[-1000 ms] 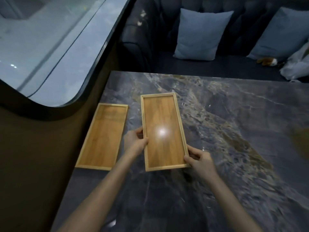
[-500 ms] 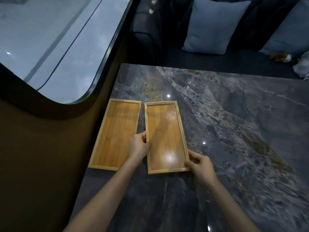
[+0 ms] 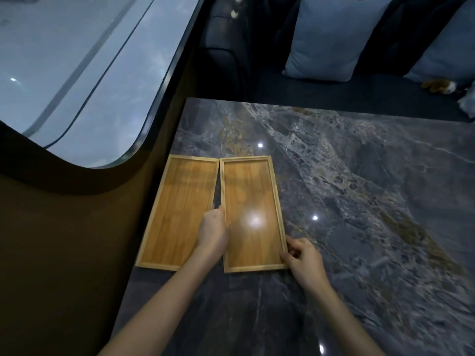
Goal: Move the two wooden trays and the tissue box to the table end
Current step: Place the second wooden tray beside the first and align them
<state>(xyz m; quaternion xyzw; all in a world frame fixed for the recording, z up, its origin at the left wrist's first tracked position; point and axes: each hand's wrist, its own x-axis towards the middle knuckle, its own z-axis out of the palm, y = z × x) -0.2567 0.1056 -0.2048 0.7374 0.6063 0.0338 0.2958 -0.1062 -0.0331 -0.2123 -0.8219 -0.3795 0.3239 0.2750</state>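
Right tray (image 3: pixel 253 214) lies flat on the bench (image 3: pixel 372 201), just beside the left tray (image 3: pixel 180 211) near the wall-side edge. Left hand (image 3: pixel 213 231) grips its left rim; right hand (image 3: pixel 302 258) pinches the near right corner. Judged step: seating the second tray. Tissue box not in view; next requires releasing and locating it.
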